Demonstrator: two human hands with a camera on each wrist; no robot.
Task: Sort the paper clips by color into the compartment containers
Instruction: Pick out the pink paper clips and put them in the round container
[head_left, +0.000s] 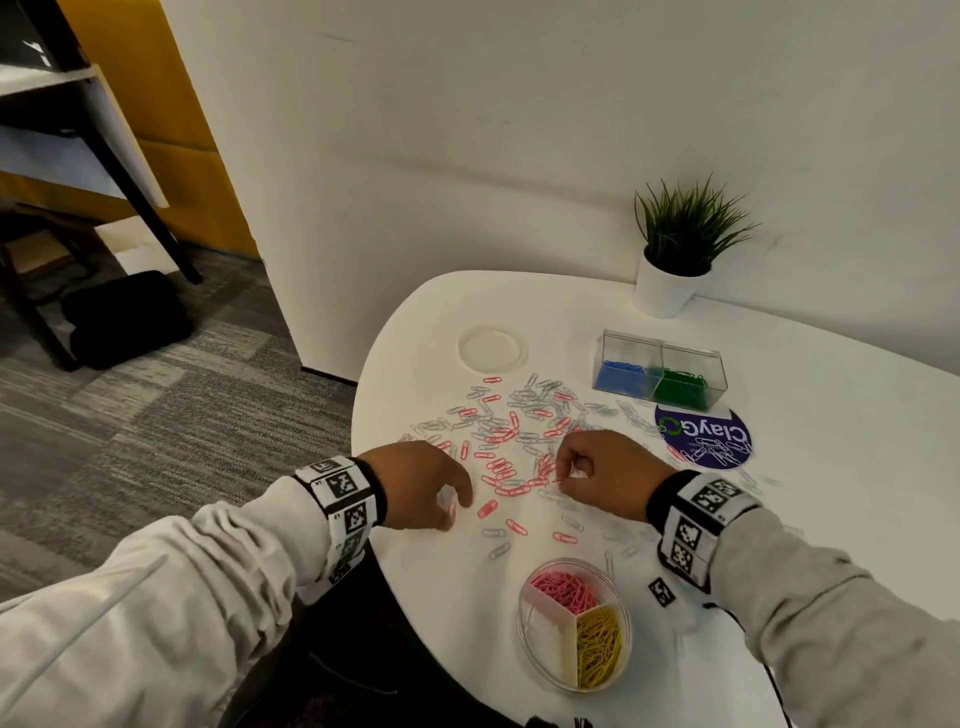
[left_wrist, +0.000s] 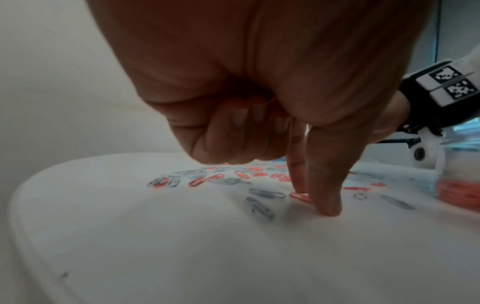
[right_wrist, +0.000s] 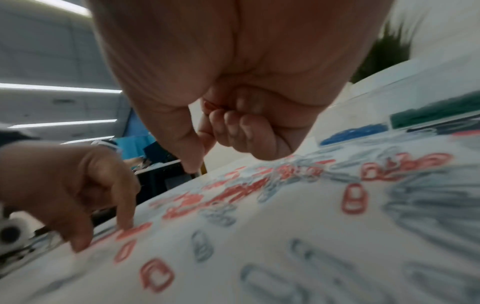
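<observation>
Pink pickup: left hand (head_left: 423, 488) pinching pink clip (left_wrist: 300, 196); right hand (head_left: 602, 475) holds pink clips (right_wrist: 211, 106). Next: round container (head_left: 574, 623), 5 o'clock.

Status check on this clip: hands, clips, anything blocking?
Left hand pinching a pink clip on the table. Right hand holding pink clips in curled fingers. Pink and white clips still unsorted. Nothing blocking.

left hand (head_left: 421, 486): thumb and forefinger down, pinching | right hand (head_left: 605, 475): fingers curled, pinching
</observation>
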